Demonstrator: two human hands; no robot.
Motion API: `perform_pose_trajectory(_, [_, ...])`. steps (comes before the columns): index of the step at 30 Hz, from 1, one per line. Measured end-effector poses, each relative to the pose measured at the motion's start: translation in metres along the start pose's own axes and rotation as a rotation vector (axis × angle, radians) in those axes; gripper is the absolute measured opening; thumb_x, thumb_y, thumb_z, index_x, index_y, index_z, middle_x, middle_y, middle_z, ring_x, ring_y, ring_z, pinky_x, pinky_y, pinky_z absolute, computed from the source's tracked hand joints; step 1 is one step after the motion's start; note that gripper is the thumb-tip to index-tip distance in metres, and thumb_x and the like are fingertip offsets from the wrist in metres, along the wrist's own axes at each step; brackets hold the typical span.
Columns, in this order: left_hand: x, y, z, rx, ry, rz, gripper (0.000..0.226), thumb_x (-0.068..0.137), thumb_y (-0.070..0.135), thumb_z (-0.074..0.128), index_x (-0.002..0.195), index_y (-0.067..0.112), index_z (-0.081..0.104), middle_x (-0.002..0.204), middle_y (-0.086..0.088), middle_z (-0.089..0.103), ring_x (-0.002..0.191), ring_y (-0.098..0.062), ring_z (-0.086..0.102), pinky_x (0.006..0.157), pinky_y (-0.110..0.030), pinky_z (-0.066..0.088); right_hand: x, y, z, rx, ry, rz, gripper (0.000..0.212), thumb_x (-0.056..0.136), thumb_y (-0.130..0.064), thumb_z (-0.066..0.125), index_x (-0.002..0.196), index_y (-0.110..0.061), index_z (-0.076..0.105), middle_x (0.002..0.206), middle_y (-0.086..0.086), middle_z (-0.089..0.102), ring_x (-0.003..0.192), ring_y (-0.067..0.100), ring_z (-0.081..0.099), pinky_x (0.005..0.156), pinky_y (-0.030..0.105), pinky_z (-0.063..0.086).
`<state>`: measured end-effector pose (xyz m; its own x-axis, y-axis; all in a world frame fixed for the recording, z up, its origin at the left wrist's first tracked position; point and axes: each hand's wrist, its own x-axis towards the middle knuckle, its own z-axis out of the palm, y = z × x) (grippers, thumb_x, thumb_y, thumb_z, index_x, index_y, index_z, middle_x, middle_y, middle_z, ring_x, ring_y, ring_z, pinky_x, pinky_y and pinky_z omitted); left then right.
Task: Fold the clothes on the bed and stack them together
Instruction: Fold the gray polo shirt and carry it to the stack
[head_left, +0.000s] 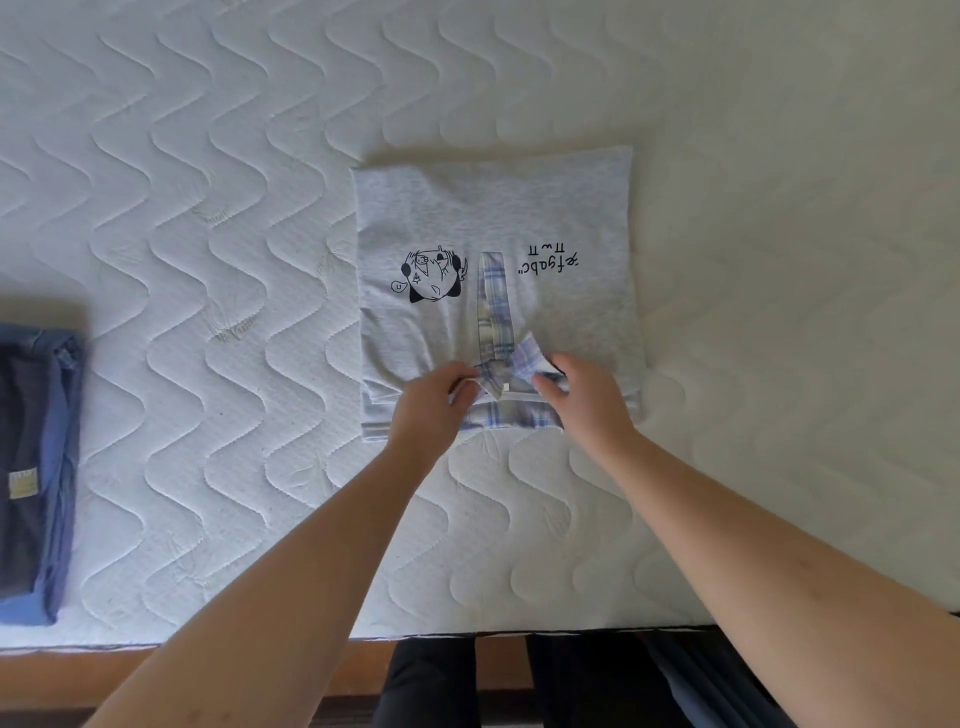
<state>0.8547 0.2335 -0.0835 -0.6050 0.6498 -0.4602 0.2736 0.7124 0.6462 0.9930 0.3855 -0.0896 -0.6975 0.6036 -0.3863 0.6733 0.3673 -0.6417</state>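
In the head view, a folded grey shirt (493, 270) is laid flat at the frame's centre on the bed (208, 234), likely for tidying its plaid collar (511, 382). The collar is pinched by the left hand (431, 402) and the right hand (582, 397), fingers curled round the cloth. A folded blue garment (36, 467) is seen at left.

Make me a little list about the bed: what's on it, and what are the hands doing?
surface: white quilted mattress
middle item: folded grey shirt with a cartoon print
shirt collar: blue plaid collar, at the near edge
left hand: pinches the collar
right hand: pinches the collar
left edge: folded dark blue clothes, apart from the shirt
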Motion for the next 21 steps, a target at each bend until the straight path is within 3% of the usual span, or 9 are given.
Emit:
perform_pose_trajectory(2, [0.009,0.0,-0.005,-0.048,0.042,-0.059,0.018,0.1,0.03,0.052,0.098,0.018,0.066,0.071,0.008,0.061,0.063,-0.011,0.055,0.063,-0.027,0.047,0.004,-0.002,-0.004,0.015,0.004,0.0,0.018,0.096,-0.021,0.059,0.1,-0.006,0.068,0.094,0.007,0.071,0.082,0.022,0.062,0.063,0.026,0.032])
perform_pose_trajectory(4, [0.017,0.001,-0.009,-0.128,0.099,-0.132,0.021,0.099,0.032,0.051,0.091,0.017,0.064,0.064,0.008,0.055,0.059,-0.013,0.05,0.059,-0.027,0.045,0.01,-0.003,-0.005,0.022,-0.021,0.028,0.02,0.097,-0.024,0.058,0.102,-0.006,0.066,0.096,0.007,0.071,0.086,0.024,0.064,0.069,0.033,0.043])
perform_pose_trajectory(8, [0.027,0.008,-0.014,-0.209,0.07,-0.18,0.019,0.095,0.041,0.06,0.099,0.024,0.064,0.078,0.009,0.065,0.072,-0.01,0.059,0.061,-0.023,0.044,0.019,-0.009,-0.007,0.056,-0.098,0.096,0.042,0.097,-0.037,0.058,0.13,-0.012,0.058,0.121,0.003,0.065,0.109,0.023,0.06,0.083,0.028,0.043])
perform_pose_trajectory(10, [0.033,0.009,-0.013,-0.156,0.028,-0.135,0.015,0.095,0.037,0.06,0.091,0.023,0.064,0.074,0.006,0.063,0.072,-0.014,0.057,0.064,-0.027,0.044,0.024,-0.014,-0.009,0.07,-0.103,0.088,0.035,0.099,-0.033,0.055,0.125,-0.011,0.062,0.107,0.003,0.068,0.101,0.023,0.061,0.075,0.025,0.037])
perform_pose_trajectory(13, [0.038,0.011,-0.012,-0.096,0.001,-0.135,0.023,0.099,0.032,0.054,0.077,0.027,0.055,0.067,0.006,0.055,0.066,-0.013,0.05,0.059,-0.026,0.037,0.025,-0.028,-0.013,0.175,-0.046,0.073,0.021,0.1,-0.028,0.052,0.104,-0.014,0.067,0.072,-0.011,0.057,0.069,0.009,0.055,0.063,0.027,0.035])
perform_pose_trajectory(17, [0.04,0.01,-0.011,-0.09,-0.066,-0.168,0.021,0.098,0.035,0.057,0.095,0.017,0.066,0.075,0.001,0.063,0.073,-0.019,0.057,0.066,-0.03,0.045,0.019,-0.039,-0.015,0.385,0.032,0.121,0.018,0.1,-0.023,0.052,0.108,-0.017,0.067,0.084,0.001,0.068,0.073,0.01,0.059,0.065,0.017,0.042])
perform_pose_trajectory(19, [0.042,0.011,-0.01,-0.078,-0.083,-0.184,0.022,0.095,0.037,0.06,0.1,0.017,0.067,0.08,-0.001,0.067,0.077,-0.021,0.06,0.073,-0.035,0.048,0.021,-0.038,-0.011,0.369,-0.033,0.146,0.021,0.101,-0.022,0.051,0.112,-0.016,0.067,0.076,0.002,0.067,0.065,0.006,0.057,0.059,0.015,0.04])
perform_pose_trajectory(21, [0.042,0.012,-0.01,-0.087,-0.037,-0.195,0.023,0.094,0.039,0.062,0.099,0.018,0.067,0.081,0.0,0.068,0.077,-0.019,0.061,0.074,-0.034,0.049,0.027,-0.033,-0.006,0.245,-0.129,0.16,0.027,0.103,-0.022,0.047,0.121,-0.011,0.064,0.081,-0.001,0.066,0.07,0.008,0.06,0.065,0.023,0.042])
